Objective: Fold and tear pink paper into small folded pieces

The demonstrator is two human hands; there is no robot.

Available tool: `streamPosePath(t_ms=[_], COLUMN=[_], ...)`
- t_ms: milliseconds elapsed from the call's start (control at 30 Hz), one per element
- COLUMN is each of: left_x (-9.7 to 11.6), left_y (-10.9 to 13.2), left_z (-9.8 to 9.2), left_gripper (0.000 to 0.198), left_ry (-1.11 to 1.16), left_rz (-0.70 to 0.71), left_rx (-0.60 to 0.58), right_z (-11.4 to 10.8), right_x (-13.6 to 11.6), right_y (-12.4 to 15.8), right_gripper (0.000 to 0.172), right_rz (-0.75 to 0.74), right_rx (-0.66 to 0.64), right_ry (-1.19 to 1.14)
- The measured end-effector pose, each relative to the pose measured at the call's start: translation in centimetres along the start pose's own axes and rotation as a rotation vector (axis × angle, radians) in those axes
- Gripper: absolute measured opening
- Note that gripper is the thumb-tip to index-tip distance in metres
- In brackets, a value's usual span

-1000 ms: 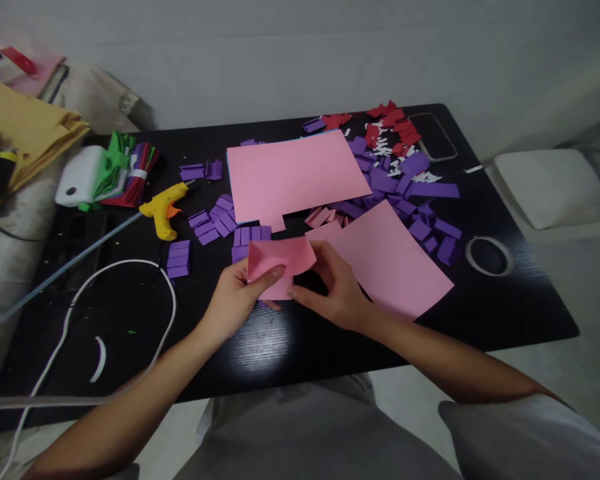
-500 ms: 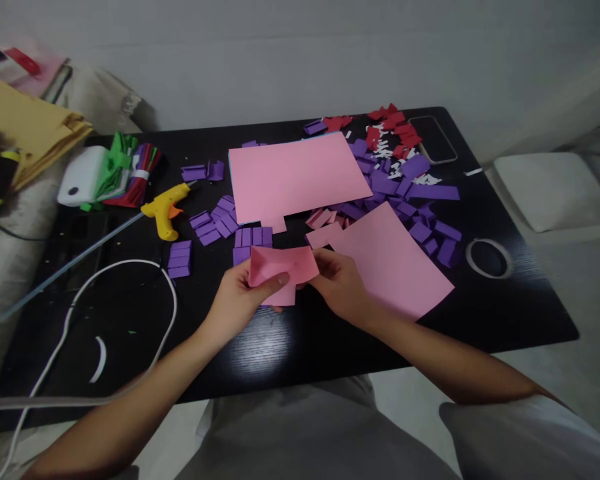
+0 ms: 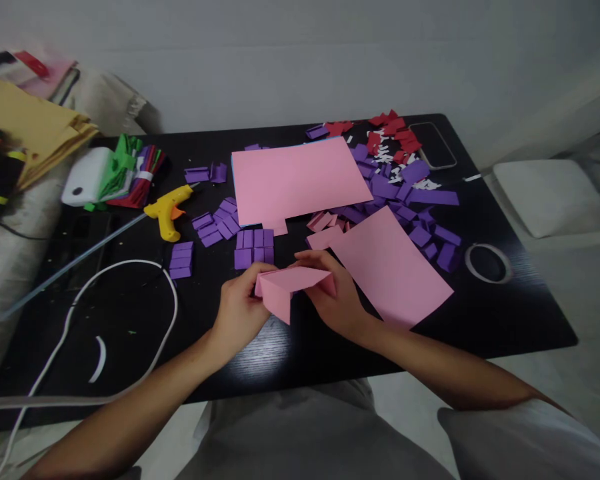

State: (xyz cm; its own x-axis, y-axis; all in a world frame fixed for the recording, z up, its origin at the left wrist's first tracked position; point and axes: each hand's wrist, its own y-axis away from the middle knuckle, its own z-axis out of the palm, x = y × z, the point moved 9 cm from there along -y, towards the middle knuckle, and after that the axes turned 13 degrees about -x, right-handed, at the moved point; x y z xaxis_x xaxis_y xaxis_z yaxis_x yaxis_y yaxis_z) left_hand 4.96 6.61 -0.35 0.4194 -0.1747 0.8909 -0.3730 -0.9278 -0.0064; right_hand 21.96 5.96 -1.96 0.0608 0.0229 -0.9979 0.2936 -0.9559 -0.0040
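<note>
Between my two hands is a small folded piece of pink paper (image 3: 300,279), held above the front of the black table (image 3: 330,363). My left hand (image 3: 243,303) grips its left end, the fingertips partly hidden behind it. At its right end my right hand (image 3: 333,297) is closed on the paper, fingers behind and thumb underneath. One flap hangs down near the left end. Just beyond the left hand lie folded purple paper pieces (image 3: 254,249). A pink sheet (image 3: 393,267) lies beside my right hand, and a larger pink sheet (image 3: 300,180) is farther back.
A yellow glue gun (image 3: 167,212) with a long glue stick lies left, near a looped white cable (image 3: 175,313). Purple paper pieces (image 3: 420,237), red scraps (image 3: 393,130) and a tape roll (image 3: 489,263) are on the right. Bundled coloured strips (image 3: 130,177) sit at the back left.
The folded pink paper has been turned and tilted, so its flap now points down toward me. My right hand has shifted along its right end; both hands keep hold.
</note>
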Motion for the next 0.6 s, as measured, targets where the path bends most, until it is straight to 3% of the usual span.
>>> streamPosePath(t_ms=[100, 300, 500, 600], left_x=[0.6, 1.2, -0.6, -1.3], left_y=[0.3, 0.3, -0.4, -0.7], left_z=[0.2, 0.4, 0.5, 0.8], left_gripper=[0.02, 0.02, 0.01, 0.015], left_ry=[-0.078, -0.043, 0.209, 0.36], left_rz=[0.051, 0.092, -0.105, -0.181], left_rx=[-0.002, -0.02, -0.044, -0.07], right_z=[-0.5, -0.9, -0.6, -0.3], right_x=[0.2, -0.2, 0.1, 0.4], right_y=[-0.1, -0.1, -0.5, -0.6], right_gripper=[0.017, 0.017, 0.015, 0.016], right_rz=[0.03, 0.027, 0.051, 0.07], right_rx=[0.067, 0.079, 0.046, 0.025], right_ry=[0.021, 0.006, -0.005, -0.048])
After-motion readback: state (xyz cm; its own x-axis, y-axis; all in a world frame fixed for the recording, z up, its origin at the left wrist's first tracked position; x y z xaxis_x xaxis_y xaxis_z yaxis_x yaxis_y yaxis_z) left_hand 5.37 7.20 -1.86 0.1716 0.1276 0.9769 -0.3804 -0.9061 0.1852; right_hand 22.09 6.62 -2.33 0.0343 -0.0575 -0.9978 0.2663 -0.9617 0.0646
